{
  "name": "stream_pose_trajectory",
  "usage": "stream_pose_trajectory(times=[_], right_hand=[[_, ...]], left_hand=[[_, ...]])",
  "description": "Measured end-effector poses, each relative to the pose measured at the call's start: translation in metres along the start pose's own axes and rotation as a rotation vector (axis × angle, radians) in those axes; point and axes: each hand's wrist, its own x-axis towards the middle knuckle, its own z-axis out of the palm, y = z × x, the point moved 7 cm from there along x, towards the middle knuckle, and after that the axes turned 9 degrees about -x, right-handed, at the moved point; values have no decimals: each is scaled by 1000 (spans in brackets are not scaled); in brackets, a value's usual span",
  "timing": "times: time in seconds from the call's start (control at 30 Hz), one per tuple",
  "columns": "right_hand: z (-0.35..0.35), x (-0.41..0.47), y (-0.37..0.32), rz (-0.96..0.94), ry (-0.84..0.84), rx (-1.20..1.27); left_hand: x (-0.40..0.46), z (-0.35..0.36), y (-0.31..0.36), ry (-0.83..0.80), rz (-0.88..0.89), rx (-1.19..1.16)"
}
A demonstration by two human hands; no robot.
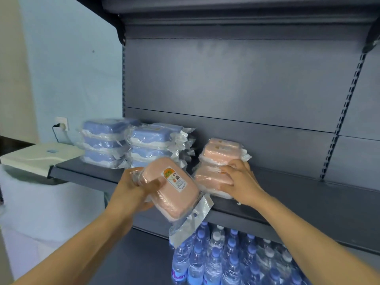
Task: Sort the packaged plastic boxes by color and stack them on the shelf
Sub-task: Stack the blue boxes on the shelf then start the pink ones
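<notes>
The dark grey shelf (287,194) runs across in front of the person. Below the shelf stand packs of blue-capped water bottles (226,262). On the shelf's left end sit two stacks of wrapped blue boxes (131,144); towards the middle of the shelf is the pink stack (218,163). The left hand (131,190) grips a wrapped pink box (170,188) just off the shelf's front edge, tilted, thumb curled over its top. The right hand (239,182) rests on the shelf, fingers curved against the pink stack's front. Left of the shelf, a wall socket (61,123).
</notes>
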Motion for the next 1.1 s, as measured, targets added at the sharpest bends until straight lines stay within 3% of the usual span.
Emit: stream_pose_trajectory(times=[0.07,0.13,0.2,0.27,0.33,0.43,0.57,0.77,0.9,1.1], right_hand=[[-20,-9,-4,32,156,60],[-46,-24,-7,88,294,295],[-59,-37,-14,77,214,564],[-62,-50,-33,-5,12,706],[-63,-57,-46,-62,-71,608],[-67,-54,-45,-10,31,378],[-70,-36,-13,98,124,429],[-53,-4,18,217,-64,464],[-35,-3,18,206,-94,470],[-23,-11,12,121,-71,196]], left_hand=[[7,3,-2,6,-32,-14],[14,11,-2,4,-38,-29],[19,23,0,5,-38,-92],[23,40,-2,3,-53,-148],[28,59,-8,-6,-87,-189],[37,83,-25,-35,-173,-226],[58,101,-43,-158,-276,-177],[85,89,-41,-136,-164,167],[83,96,-56,-255,-101,334],[81,105,-64,-358,65,529]])
